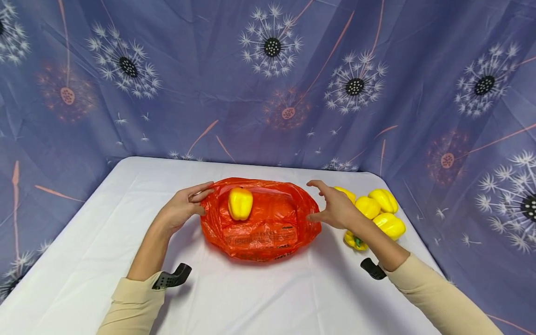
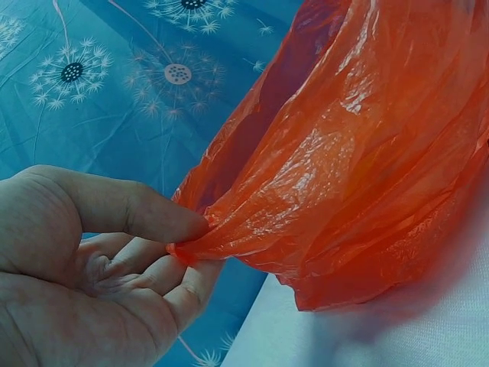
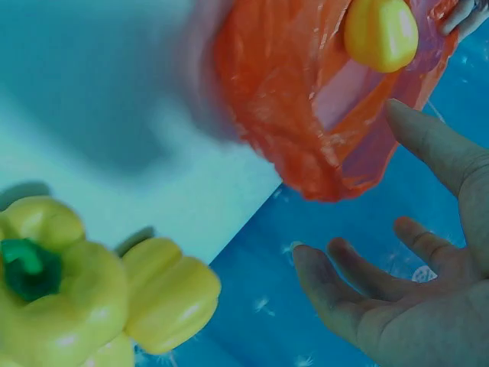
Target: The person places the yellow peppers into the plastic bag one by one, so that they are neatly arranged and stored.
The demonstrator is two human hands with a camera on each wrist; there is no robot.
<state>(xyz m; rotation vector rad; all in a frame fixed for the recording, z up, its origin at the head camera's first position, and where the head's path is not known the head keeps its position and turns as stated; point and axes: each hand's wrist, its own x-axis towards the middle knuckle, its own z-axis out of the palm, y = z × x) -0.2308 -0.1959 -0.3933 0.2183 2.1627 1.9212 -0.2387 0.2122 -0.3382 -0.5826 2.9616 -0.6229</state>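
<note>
A red plastic bag (image 1: 259, 232) lies on the table with its mouth spread wide. One yellow bell pepper (image 1: 240, 204) rests inside it, toward the left. My left hand (image 1: 182, 207) pinches the bag's left edge between thumb and fingers, and in the left wrist view the plastic (image 2: 321, 183) stretches away from that pinch. On the other side, my right hand (image 1: 337, 207) has its thumb and fingers spread apart beside the bag's right edge. Nothing lies between those fingers in the right wrist view, where the hand (image 3: 412, 283) is apart from the bag (image 3: 267, 99).
Several yellow bell peppers (image 1: 389, 226) sit in a group at the table's right side, partly behind my right forearm. A white cloth covers the table (image 1: 268, 298). Purple curtains (image 1: 209, 93) with dandelion prints hang behind and at the sides.
</note>
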